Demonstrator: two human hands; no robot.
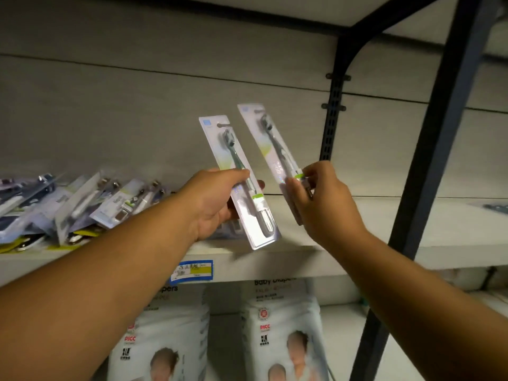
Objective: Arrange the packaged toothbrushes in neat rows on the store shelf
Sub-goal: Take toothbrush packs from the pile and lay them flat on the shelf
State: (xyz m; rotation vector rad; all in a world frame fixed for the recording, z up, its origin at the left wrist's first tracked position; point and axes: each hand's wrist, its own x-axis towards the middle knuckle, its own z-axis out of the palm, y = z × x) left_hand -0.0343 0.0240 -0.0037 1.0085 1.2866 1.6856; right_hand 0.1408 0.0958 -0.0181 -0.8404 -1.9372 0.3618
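I hold two packaged toothbrushes above the white shelf (pixel 357 229). My left hand (pixel 211 202) grips one blister pack (pixel 228 155) around its middle; the pack leans up and to the left, brush head on top. My right hand (pixel 321 199) pinches the lower part of a second pack (pixel 268 138), which tilts the same way just to the right. The two packs are apart, roughly parallel. A loose, untidy heap of more toothbrush packs (pixel 82 204) lies on the shelf's left part.
A black metal upright (pixel 428 171) and slotted rail (pixel 331 127) bound the bay on the right. A blue and yellow price tag (pixel 192 270) sits on the shelf edge. Baby diaper packs (pixel 280 334) stand on the shelf below. Another pack (pixel 497 207) lies far right.
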